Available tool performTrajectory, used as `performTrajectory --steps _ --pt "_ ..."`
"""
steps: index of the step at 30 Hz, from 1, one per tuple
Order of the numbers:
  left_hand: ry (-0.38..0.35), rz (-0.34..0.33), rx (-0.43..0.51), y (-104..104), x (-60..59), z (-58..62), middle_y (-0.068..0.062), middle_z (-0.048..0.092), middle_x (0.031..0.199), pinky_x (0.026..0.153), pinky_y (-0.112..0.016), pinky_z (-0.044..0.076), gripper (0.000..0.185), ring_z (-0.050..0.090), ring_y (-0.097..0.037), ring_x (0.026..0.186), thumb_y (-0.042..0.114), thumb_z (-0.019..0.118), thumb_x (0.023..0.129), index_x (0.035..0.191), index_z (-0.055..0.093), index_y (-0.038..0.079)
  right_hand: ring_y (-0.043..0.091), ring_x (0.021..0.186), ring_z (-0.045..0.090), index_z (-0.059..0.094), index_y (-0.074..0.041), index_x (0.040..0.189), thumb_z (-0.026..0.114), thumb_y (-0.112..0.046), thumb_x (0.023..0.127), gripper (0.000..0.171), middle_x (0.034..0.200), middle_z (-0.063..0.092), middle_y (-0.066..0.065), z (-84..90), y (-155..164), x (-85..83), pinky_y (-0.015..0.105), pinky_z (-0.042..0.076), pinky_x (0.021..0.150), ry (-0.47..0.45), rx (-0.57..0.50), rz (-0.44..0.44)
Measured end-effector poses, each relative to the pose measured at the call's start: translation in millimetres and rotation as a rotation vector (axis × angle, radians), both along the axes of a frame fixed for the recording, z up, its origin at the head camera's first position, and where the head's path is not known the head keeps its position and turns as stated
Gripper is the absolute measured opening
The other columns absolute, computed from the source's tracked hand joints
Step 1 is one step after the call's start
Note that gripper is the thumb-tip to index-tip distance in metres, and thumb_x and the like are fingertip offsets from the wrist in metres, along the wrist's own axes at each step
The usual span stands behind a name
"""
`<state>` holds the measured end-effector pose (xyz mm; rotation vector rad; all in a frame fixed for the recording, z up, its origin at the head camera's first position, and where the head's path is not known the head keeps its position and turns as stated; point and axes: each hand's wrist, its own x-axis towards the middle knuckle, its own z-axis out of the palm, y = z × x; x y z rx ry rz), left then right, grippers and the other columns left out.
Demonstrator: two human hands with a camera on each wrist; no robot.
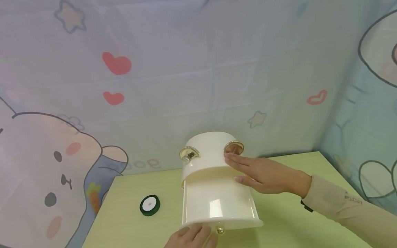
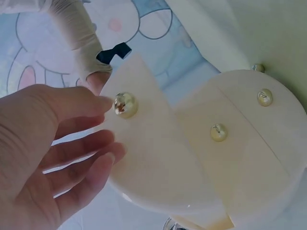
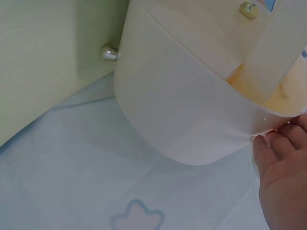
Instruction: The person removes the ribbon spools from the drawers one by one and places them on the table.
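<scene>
Pastel cartoon-bunny cloth hangs behind a pale green worktop [image 1: 288,220]. Cream-white rounded drawer box [image 1: 214,162] sits mid-worktop toward the back edge, glossy plastic, curved shell, two round gold-rimmed fittings on top. Its bottom drawer [image 1: 218,206] is pulled out toward the near edge, curved front, glossy, with a small gold ball knob [image 1: 220,230] at its front. Left wrist view shows more gold knobs on the other drawer fronts, stacked fan-like. Left hand [image 1: 192,237] at near edge, fingertips pinching the knob, grip closed on it. Right hand [image 1: 263,174] lies flat against the box's right side and top, fingers straight, grip open, just pressing. Dark green ribbon roll [image 1: 150,205], white centre, lies flat left of the box, well apart from it.
</scene>
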<state>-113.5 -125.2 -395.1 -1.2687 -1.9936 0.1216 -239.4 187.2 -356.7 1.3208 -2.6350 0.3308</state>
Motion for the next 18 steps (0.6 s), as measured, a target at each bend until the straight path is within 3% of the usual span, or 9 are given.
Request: performTrajectory --steps 6,13,18 --pt "0.149 0.019 0.050 12 -3.3 -10.4 0.007 0.062 0.083 0.053 -0.018 0.048 0.040 0.060 -0.006 0.072 0.035 0.038 0.107 0.092 0.070 0.017 0.019 0.156 0.040 0.033 -0.016 0.165 0.048 -0.040 0.111 0.061 0.173 0.031 0.000 -1.1 1 -0.9 0.042 0.047 0.117 0.013 -0.012 0.001" --pt "0.276 0.036 0.118 26 -4.6 -27.9 0.007 0.072 0.087 0.050 -0.014 0.041 0.040 0.063 -0.002 0.069 0.039 0.044 0.105 0.088 0.074 0.018 0.021 0.155 0.041 0.033 -0.014 0.165 0.049 -0.041 0.110 0.063 0.173 0.032 0.001 0.3 -1 -1.5 0.041 0.048 0.116 0.034 -0.009 0.014" --pt "0.390 -0.054 0.169 34 -11.5 -18.8 0.007 0.069 0.079 0.049 -0.012 0.034 0.043 0.060 -0.003 0.064 0.033 0.044 0.105 0.078 0.071 0.016 0.021 0.155 0.043 0.034 -0.014 0.164 0.050 -0.041 0.110 0.063 0.173 0.033 0.002 -0.5 0 -1.0 0.041 0.049 0.115 0.038 -0.005 0.012"
